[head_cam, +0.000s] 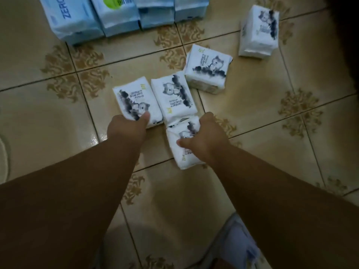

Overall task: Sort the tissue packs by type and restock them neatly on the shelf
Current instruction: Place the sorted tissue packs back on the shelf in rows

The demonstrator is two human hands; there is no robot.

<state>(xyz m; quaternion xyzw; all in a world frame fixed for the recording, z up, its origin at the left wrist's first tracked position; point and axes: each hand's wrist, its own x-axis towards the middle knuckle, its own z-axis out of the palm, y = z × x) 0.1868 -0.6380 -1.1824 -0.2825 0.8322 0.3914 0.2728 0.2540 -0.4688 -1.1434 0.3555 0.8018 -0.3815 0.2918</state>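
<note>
Left hand (127,126) grips one white cat-print pack (136,102); right hand (204,135) grips another (182,152) on the tiled floor (58,117).

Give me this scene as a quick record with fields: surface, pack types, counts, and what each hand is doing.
surface: tiled floor
white packs: five, ink-cat print, lying in the middle and on the right
blue packs: four in a row at the top, partly cut off
left hand: grips the leftmost white pack
right hand: grips the nearest white pack
shelf: not in view
</note>
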